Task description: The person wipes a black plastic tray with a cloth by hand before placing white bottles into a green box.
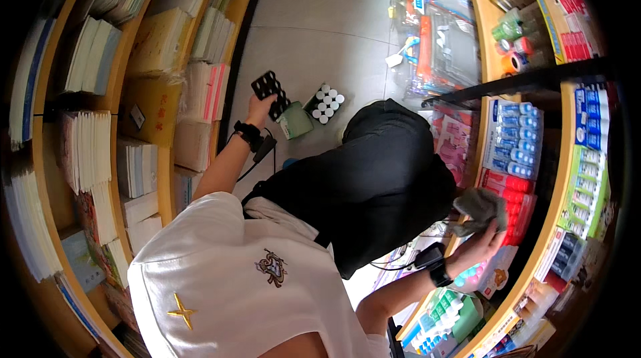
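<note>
1. The black spotted tray (pixel 277 86) is left of the upper centre of the frame; the left hand (pixel 258 111) has its fingers closed on the tray's left edge.
2. The grey cloth (pixel 482 209) is at the right of the frame, pinched at its lower edge by the right hand (pixel 475 252); how tightly, I cannot tell.
3. Just below the tray is a pale green box (pixel 294 121); whether they touch is unclear.
4. Beside that box, to its right, white-capped bottles (pixel 326 104) stand grouped on the grey floor (pixel 314 47).
5. Red packs (pixel 513 188) sit just beside the cloth, far right.
6. Books (pixel 87 151) fill shelves at the left.
</note>
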A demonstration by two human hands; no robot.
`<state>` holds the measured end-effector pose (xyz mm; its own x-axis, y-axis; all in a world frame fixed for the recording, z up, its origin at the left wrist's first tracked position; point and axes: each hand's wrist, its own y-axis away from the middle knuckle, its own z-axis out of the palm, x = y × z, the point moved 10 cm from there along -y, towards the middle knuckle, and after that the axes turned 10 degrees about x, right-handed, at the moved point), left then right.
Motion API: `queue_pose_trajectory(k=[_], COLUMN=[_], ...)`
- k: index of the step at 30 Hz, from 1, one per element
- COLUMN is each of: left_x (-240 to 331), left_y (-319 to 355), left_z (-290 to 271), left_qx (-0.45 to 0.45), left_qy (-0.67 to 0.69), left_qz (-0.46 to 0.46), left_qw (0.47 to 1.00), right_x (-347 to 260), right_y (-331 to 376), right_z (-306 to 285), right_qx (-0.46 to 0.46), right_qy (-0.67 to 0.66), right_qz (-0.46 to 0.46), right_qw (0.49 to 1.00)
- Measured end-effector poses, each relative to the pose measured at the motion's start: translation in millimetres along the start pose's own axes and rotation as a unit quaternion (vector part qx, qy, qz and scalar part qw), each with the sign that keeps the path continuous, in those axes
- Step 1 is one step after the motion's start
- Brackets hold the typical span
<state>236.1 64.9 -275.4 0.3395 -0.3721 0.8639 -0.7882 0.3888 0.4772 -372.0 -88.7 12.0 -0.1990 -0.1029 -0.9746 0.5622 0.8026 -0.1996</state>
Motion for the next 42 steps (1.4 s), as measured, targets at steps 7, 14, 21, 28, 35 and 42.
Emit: queue_pose_trajectory(k=[7,14,21,28,35,42], left_x=[-89,-105,-171,-142,-153,-152], left_y=[11,-11,-53,-48,-50,-42], left_z=[-20,27,43,51,66,81], left_qx=[0.009,-0.010,0.021,0.086,0.024,-0.036], left_qy=[-0.015,-0.189,-0.378,-0.487,-0.439,-0.525], left_qz=[-0.151,-0.075,-0.125,0.005,-0.046,0.129], left_qw=[0.988,0.979,0.917,0.869,0.897,0.841], right_x=[-46,73,79,81,84,78], right_y=[-13,16,24,14,13,17], right_z=[117,195,199,187,185,188], right_qx=[-0.049,-0.143,-0.134,-0.125,-0.146,-0.124], right_qy=[-0.040,-0.131,-0.106,-0.111,-0.127,-0.095], right_qz=[-0.020,0.230,0.268,0.274,0.274,0.273], right_qw=[0.998,0.954,0.948,0.947,0.942,0.949])
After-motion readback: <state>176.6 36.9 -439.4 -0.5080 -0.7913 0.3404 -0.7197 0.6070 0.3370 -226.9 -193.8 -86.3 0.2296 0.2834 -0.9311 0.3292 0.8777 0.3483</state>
